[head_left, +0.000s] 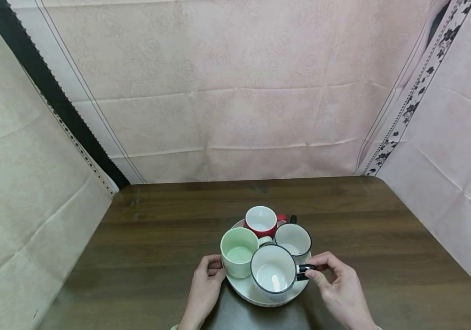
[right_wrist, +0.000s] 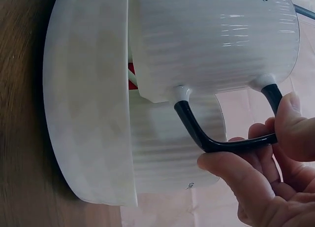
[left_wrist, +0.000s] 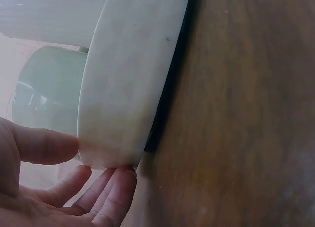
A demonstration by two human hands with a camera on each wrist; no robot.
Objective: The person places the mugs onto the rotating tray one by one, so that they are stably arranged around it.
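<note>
A round white plate [head_left: 256, 299] carries several mugs. My left hand [head_left: 203, 289] grips its left edge, the thumb [left_wrist: 54, 145] at the upper rim and the fingers against the side. Closest to me on the plate is a white mug [head_left: 273, 268] with a dark rim. My right hand [head_left: 340, 289] pinches its black handle [right_wrist: 197, 131] between thumb and fingers. The mug's base shows close to the plate's rim in the right wrist view. Beside my left fingertips stands a light green mug [head_left: 237, 256].
Behind these are a red mug [head_left: 260, 220] with white inside and a second white mug [head_left: 293, 239] with a dark rim, its handle pointing back. Below lies a brown wooden table [head_left: 157, 229]. Pale patterned cloth [head_left: 239, 114] hangs around it at the back and both sides.
</note>
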